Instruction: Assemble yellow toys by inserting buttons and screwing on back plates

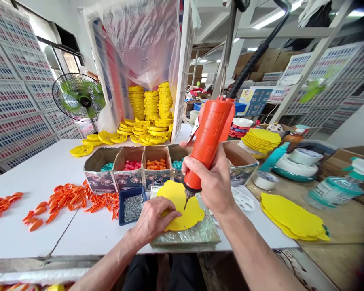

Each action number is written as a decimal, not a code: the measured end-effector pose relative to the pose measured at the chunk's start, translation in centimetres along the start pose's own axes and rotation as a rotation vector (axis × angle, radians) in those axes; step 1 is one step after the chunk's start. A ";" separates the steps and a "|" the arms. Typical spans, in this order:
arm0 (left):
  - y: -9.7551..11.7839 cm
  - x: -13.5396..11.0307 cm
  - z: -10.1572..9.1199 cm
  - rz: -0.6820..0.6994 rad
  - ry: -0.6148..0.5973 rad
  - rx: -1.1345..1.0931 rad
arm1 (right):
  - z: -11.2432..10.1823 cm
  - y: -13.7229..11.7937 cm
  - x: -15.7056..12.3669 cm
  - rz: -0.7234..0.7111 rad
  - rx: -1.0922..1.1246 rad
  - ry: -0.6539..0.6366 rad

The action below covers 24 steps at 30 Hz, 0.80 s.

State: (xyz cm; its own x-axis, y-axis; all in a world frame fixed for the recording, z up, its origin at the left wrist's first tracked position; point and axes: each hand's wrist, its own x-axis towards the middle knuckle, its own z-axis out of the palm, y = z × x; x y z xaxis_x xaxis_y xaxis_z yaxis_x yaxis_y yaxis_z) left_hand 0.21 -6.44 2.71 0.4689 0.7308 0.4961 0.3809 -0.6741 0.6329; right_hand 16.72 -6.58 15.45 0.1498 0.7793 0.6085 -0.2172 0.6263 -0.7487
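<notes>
Orange cylindrical plastic screwdriver (pixel 210 133) fills gripping right hand (pixel 216 184); curled left hand (pixel 153 218), fingers' hold unclear, likely steadies flat yellow plastic plate (pixel 176 196).

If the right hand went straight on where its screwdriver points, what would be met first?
Probably the yellow plastic plate, met by the screwdriver bit before the right hand; any gap is hard to judge.

bare left hand (pixel 154 214), bare right hand (pixel 216 180), bare forearms (pixel 251 246), black trousers (pixel 143 273)
</notes>
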 end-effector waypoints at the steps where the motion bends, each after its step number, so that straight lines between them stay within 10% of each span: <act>1: 0.1 -0.1 -0.1 0.014 0.000 0.011 | 0.2 0.0 0.2 0.001 0.013 0.002; 24: 0.8 -1.2 0.9 0.046 0.113 0.005 | 1.5 0.4 -1.0 0.073 0.076 -0.010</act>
State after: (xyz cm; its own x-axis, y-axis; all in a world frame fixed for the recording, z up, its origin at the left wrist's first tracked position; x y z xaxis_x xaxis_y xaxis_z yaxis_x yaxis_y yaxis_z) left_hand 0.65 -7.93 2.10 0.3937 0.7063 0.5883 0.3653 -0.7075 0.6049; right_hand 15.05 -7.15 14.98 0.1209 0.8225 0.5558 -0.3003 0.5640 -0.7693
